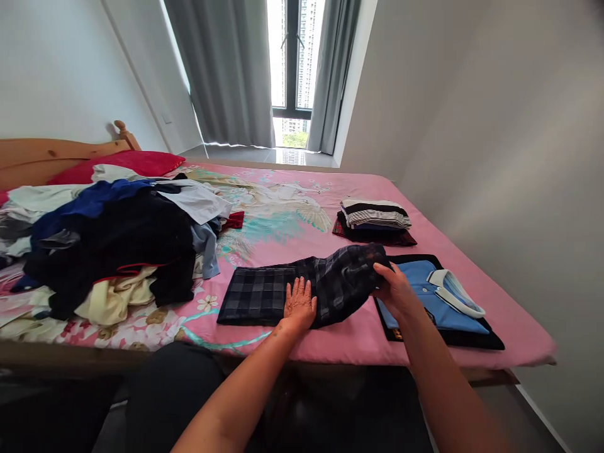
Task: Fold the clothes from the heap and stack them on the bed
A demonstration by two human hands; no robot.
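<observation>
A dark plaid garment [264,292], folded into a long strip, lies across the front of the bed; whether it is trousers or something else I cannot tell. My left hand [301,303] rests flat on its middle, fingers stretched out. At the right end, my right hand [395,288] grips the bunched edge, which is raised a little off the bed. Just beyond that hand, a folded light blue polo shirt [413,289] with a white collar lies on top of black clothing [476,338], partly behind my right forearm.
A large loose heap of clothes [136,233] covers the bed's left side, by a red pillow [127,162] and wooden headboard [51,152]. Toward the back right sits a stack of folded clothes [375,217]. The pink sheet [283,242] reaches the bed's front edge. A wall stands at right.
</observation>
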